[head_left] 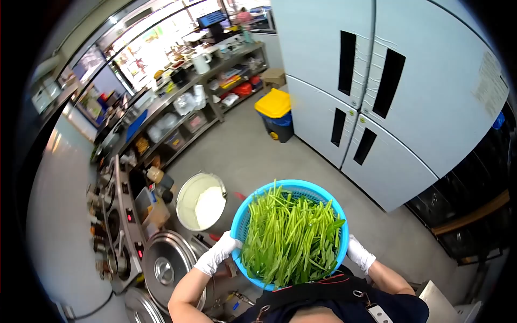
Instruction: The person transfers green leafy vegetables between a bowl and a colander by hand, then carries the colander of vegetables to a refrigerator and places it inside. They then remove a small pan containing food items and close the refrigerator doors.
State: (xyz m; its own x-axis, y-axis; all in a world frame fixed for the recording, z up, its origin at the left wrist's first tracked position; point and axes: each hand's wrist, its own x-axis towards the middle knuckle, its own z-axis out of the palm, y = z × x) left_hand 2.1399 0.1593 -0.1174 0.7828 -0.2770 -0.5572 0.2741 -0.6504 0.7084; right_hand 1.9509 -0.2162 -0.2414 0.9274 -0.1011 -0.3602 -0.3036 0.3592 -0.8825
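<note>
A round blue plastic basket (pixel 257 191) is held in front of my body, filled with long green leafy vegetables (pixel 293 231). Their stems lie mostly toward the far side and the leaves toward me. My left hand (pixel 222 251), in a white glove, grips the basket's left rim, with the thumb at the edge. On the opposite side my right hand (pixel 360 253), also gloved in white, holds the basket's right side; its fingertips are hidden behind the wall.
Left of the basket stands a bucket (pixel 186 202) with white contents. A large lidded steel pot (pixel 161 269) and a stove (pixel 121 215) are farther left. A yellow-lidded bin (pixel 273 103) stands by the tall refrigerator (pixel 328 59). Steel shelving (pixel 186 140) lines the back.
</note>
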